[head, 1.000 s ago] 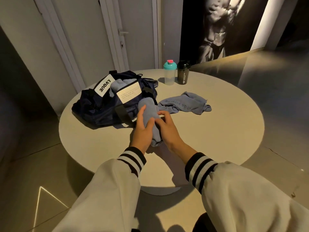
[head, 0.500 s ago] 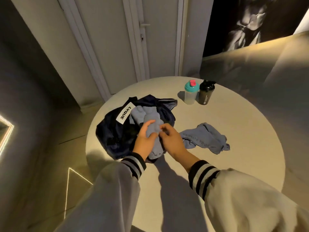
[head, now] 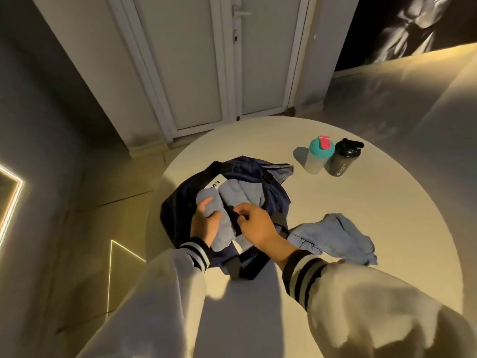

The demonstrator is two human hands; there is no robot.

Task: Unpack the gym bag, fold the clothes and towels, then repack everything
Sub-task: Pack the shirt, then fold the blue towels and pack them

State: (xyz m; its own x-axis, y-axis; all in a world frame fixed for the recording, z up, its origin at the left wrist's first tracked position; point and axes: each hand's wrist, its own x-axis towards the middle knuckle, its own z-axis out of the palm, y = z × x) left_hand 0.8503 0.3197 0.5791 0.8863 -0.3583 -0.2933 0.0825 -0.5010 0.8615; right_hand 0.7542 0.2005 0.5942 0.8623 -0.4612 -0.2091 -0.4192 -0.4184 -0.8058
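A navy gym bag (head: 178, 213) lies open on the left side of a round beige table (head: 374, 210). My left hand (head: 205, 224) grips a rolled light-blue towel (head: 223, 235) over the bag's opening. My right hand (head: 256, 226) is beside it, its thumb and forefinger pinching the bag's dark opening edge. Two more light-blue rolls (head: 241, 195) lie side by side inside the bag. A crumpled blue garment (head: 333, 236) lies on the table to the right of the bag.
Two shaker bottles stand at the back of the table: a clear one with a teal lid (head: 318, 157) and a black one (head: 344, 161). A black bag strap (head: 238, 270) hangs toward me. White doors (head: 204, 63) stand behind the table.
Both hands carried the rolled towel from the table in front of the bag to over its opening. My right hand left the towel and took the bag's edge.
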